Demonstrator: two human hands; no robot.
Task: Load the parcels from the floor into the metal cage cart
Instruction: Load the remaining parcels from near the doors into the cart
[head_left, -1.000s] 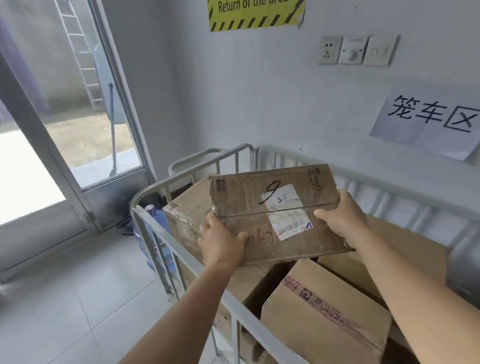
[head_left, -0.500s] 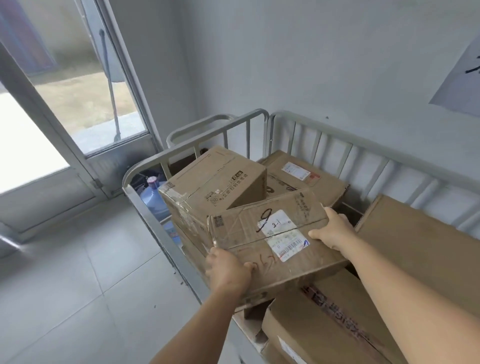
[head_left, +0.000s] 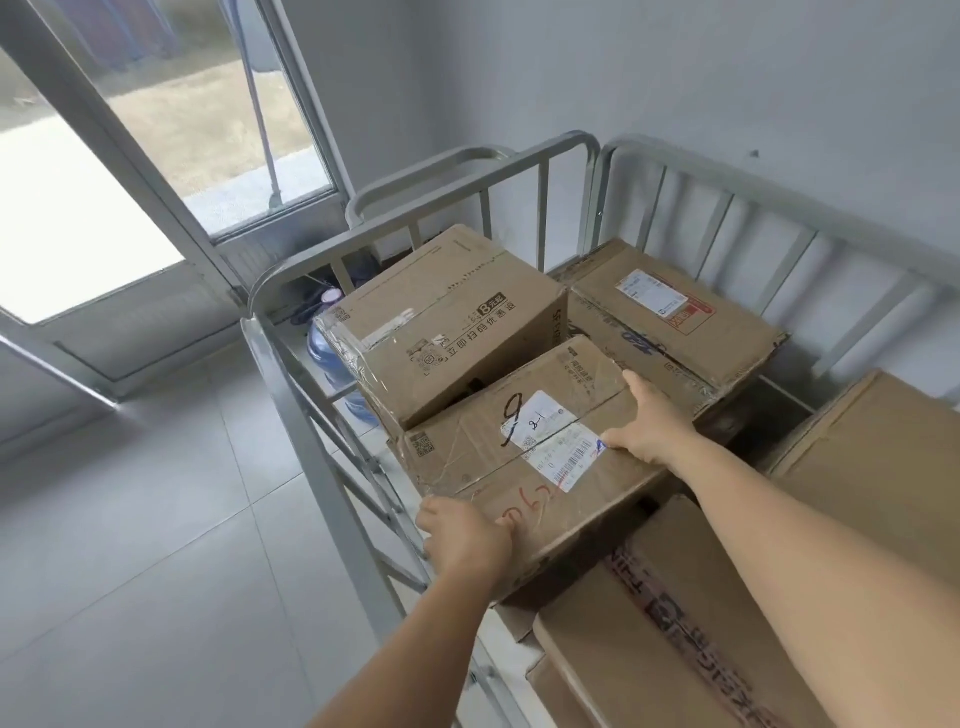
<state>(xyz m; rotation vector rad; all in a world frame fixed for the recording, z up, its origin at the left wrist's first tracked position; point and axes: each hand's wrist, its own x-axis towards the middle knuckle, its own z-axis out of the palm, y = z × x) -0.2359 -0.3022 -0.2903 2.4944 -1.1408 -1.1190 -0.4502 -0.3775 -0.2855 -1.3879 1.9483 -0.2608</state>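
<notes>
Both hands (head_left: 470, 540) grip parcel (head_left: 519, 457) against cage rail (head_left: 311, 415).

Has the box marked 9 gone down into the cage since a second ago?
Yes. The box marked 9 has dropped from above the cage rail to below it, among the other parcels.

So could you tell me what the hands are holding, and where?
The parcel marked 9: left hand grips its near-left corner, right hand its right edge.

Metal cage cart (head_left: 540, 156) on tiled floor (head_left: 130, 519) holds cardboard parcels (head_left: 447, 312).
</notes>
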